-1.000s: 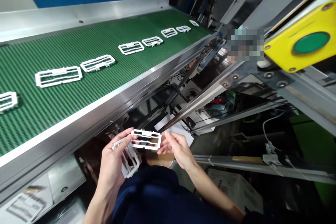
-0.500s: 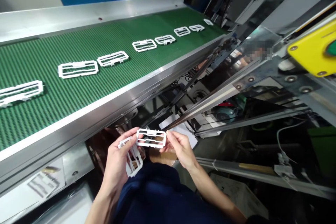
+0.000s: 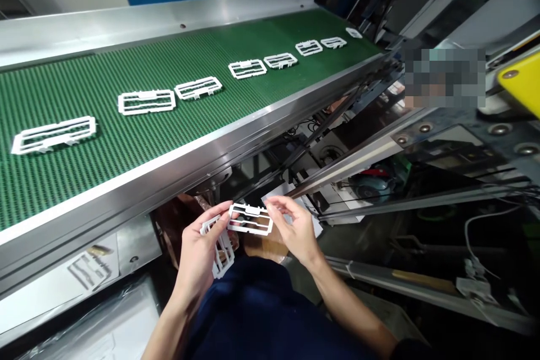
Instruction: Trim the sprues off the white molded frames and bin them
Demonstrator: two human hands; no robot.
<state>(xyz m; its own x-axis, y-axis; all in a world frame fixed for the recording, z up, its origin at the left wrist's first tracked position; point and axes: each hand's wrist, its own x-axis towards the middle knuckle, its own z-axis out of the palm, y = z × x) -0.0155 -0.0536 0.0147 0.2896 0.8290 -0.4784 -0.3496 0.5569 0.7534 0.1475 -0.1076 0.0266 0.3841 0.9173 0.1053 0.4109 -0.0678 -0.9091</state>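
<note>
My left hand (image 3: pixel 197 253) pinches one end of a white plastic frame (image 3: pixel 253 211) between thumb and fingers. That frame is a flat rectangle with long slots and a small tab on its upper edge. A second white frame (image 3: pixel 228 253) hangs steeply tilted from the same hand, partly covered by the thumb. At the upper right corner of the first frame, my right hand (image 3: pixel 297 230) grips with thumb and fingertips. Both hands are in front of my dark blue clothing, below the conveyor's near edge.
A green conveyor belt (image 3: pixel 139 163) with metal side rails (image 3: pixel 236 146) runs across the view, bearing several similar white frames (image 3: pixel 147 94). Lower left, a sheet with a picture of a frame (image 3: pixel 89 270) lies near clear plastic. Metal bars (image 3: pixel 422 202) and a yellow panel (image 3: pixel 525 81) are at right.
The view has shifted, so the belt and its frames appear farther right. My right fingers have moved up from the held frame's right end to its upper corner.
</note>
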